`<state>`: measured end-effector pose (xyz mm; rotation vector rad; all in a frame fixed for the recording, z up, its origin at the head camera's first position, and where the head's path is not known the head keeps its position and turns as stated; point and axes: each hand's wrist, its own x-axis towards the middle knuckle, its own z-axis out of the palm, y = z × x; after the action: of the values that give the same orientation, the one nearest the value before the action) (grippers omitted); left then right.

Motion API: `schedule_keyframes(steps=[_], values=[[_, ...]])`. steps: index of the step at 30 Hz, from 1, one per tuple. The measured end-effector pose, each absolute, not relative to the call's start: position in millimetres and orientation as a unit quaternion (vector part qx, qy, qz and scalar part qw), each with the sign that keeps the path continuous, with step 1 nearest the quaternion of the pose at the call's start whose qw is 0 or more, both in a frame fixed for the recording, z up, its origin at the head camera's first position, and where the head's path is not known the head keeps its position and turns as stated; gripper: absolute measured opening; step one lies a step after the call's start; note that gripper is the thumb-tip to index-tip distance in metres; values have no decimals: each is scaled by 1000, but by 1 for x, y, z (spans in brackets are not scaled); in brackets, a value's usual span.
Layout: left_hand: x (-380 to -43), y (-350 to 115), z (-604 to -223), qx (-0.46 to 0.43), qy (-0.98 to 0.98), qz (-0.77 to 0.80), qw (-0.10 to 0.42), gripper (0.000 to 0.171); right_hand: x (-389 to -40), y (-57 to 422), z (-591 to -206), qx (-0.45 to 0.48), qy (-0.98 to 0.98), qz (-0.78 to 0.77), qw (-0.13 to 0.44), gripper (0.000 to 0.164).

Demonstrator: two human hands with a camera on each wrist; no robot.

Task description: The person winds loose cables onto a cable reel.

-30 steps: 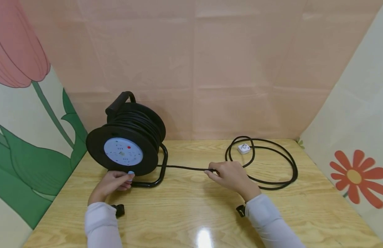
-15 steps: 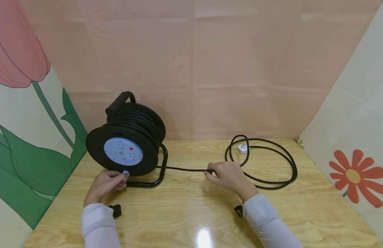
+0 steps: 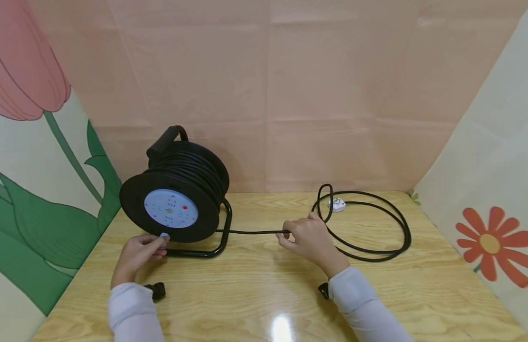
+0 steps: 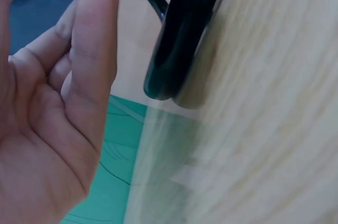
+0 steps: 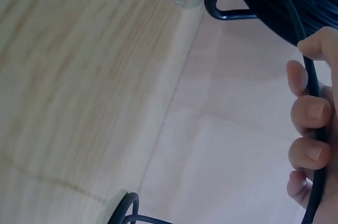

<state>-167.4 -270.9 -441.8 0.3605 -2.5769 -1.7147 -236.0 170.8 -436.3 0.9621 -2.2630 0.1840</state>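
Observation:
On the left of the table stands a black cable reel (image 3: 133, 199) with a pale blue socket panel (image 3: 155, 209) on its face. My left hand (image 3: 136, 256) pinches the small blue winding knob (image 3: 164, 235) at the reel's lower edge; the left wrist view shows the palm and fingers beside the frame's black tube (image 4: 177, 34). A black cable (image 3: 255, 232) runs from the reel to my right hand (image 3: 308, 240), which grips it. In the right wrist view, fingers (image 5: 309, 112) curl round the cable, which leads up to the wound drum.
Loose cable (image 3: 402, 223) lies in wide loops on the right, one narrow loop standing taller. A white plug (image 3: 337, 204) sits by these loops. The reel's tube stand (image 3: 225, 232) rests on the wooden table (image 3: 247, 285). A peach backdrop (image 3: 332, 95) rises behind.
The reel face has turned clockwise, the red dot shifting right and down. My left hand has moved left with the knob. My right hand has slid slightly left, and the narrow loop has shifted left.

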Motion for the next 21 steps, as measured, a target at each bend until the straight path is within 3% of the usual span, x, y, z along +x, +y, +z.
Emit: schedule_keyframes(steps=[7,14,21], values=[[-168,-276,-447,109,-806,-580,39,55,-236,167,-440,358,-872,63,327,34],[-165,-277,-448,128,-784,-605,57,55,-236,160,-441,368,-877,92,296,20],[-162,-280,-447,130,-724,-672,86,36,-236,149,-440,377,-879,98,275,18]])
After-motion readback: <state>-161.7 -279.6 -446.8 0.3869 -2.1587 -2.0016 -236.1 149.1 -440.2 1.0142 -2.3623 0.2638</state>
